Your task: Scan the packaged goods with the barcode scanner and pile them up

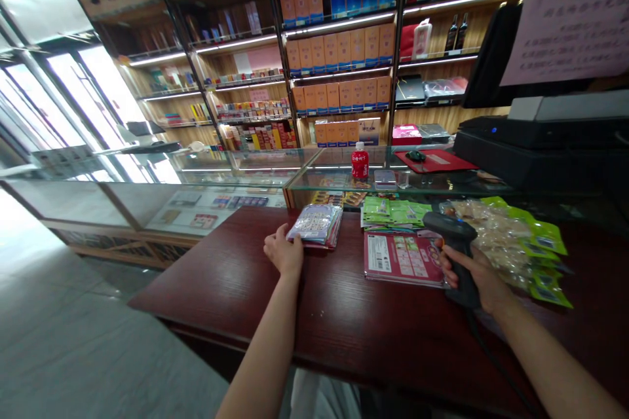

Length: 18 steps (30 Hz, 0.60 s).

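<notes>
My right hand point(474, 272) is wrapped round the handle of a black handheld barcode scanner point(455, 229). The scanner's head is over the right side of a dark pink flat package point(405, 258), which has a white label with a barcode at its left. My left hand point(285, 250) has its thumb and curled fingers at the near left corner of a small stack of glossy flat packets point(314, 222), the top one pale purple. Green packets point(393, 213) lie just behind the pink package. To the right of the scanner is a heap of clear and green bagged snacks point(506, 242).
The dark red wooden table point(221, 275) meets a glass display counter point(236, 170). On the glass stand a red bottle point(360, 162), a phone-like device point(385, 179) and a mouse point(415, 156) on a red mat. A monitor point(491, 59) rises at right. Stocked shelves point(339, 72) line the back wall.
</notes>
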{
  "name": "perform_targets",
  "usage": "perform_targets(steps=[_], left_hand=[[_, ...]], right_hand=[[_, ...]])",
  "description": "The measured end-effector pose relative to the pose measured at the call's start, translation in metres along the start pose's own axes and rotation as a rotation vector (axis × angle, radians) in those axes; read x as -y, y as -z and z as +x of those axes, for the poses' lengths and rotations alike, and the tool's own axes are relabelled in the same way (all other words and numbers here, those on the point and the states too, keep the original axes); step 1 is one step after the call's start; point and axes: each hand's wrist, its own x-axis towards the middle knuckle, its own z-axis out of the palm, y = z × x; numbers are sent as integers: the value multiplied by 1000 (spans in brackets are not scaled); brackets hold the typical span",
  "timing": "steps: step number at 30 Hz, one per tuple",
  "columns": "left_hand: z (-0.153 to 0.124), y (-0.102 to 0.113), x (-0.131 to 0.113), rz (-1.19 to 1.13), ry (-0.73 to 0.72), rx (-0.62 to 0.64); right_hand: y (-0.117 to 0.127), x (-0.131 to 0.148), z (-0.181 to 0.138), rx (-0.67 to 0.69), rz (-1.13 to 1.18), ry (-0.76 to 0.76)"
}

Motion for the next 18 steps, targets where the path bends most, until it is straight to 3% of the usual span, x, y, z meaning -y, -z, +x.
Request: perform_targets(steps=[2,7,11,18], left_hand=[[-6,2,-8,97,-140,49],[-17,-7,-16,49,-447,350],[-19,-14,-12,103,-475,445],[-16,-14,-12,130,-467,440]], right_hand=[[-1,0,0,0,0,-3],[-1,-1,-1,1,14,16],[1,-1,0,10,22,18],[-1,2,-3,-6,12,0]])
